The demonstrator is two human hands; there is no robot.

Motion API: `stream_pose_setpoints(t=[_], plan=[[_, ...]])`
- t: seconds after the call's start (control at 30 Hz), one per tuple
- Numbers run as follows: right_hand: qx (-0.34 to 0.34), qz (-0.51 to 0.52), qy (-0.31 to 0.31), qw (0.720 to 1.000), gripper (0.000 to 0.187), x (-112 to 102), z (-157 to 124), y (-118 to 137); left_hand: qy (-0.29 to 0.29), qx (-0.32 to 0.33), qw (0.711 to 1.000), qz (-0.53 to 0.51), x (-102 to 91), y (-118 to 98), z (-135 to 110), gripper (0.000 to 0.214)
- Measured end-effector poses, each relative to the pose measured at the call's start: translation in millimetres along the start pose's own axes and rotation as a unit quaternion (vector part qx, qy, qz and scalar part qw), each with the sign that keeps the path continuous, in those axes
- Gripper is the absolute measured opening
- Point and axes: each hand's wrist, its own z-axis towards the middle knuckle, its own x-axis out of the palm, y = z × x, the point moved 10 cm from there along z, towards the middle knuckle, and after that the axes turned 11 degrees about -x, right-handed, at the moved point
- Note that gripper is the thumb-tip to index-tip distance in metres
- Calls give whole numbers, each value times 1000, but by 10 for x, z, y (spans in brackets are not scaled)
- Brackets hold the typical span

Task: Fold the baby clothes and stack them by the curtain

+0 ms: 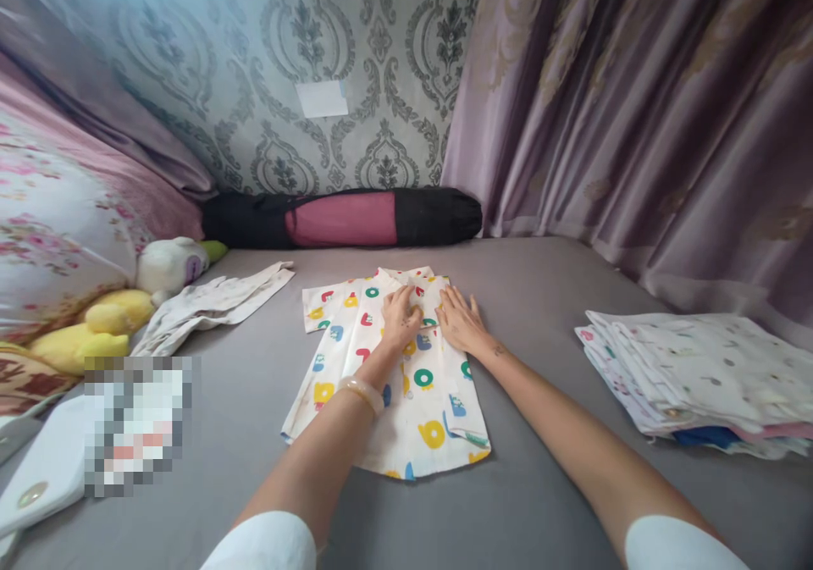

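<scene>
A short-sleeved white shirt (pixel 356 375) with colourful letter prints lies spread on the grey bed sheet, its collar pointing away from me. Its right side is folded inward, with that sleeve lying across the front. My left hand (pixel 401 318) rests on the upper middle of the shirt, fingers slightly bent against the cloth; a pale bangle (pixel 362 394) circles that wrist. Flat on the folded right edge near the shoulder lies my right hand (pixel 461 320), its fingers stretched out and partly spread.
A stack of folded clothes (pixel 705 367) stands at the right. On the left lie a crumpled pale garment (pixel 216 303), plush toys (pixel 107 320), a floral pillow (pixel 57 223) and a white object (pixel 54 451). A black and pink roll (pixel 343 218) lies along the wall beside purple curtains (pixel 603 104).
</scene>
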Motion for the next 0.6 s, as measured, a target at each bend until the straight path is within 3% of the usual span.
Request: stream_pose_setpoints(t=[0.2,0.3,0.43,0.6], plan=[[9,37,29,999,55,199,78,-129,-3,21,1000,3,26,-16,-13,50],[37,119,-38,991,56,138,75,-267,2,27,1000,2,42,-15,-17,49],[153,267,-162,938,58,38,-45,-662,20,31,999,-6,59,-21,-25,50],[186,329,-222,899,56,24,-139,-819,53,40,998,-8,91,-58,-53,52]])
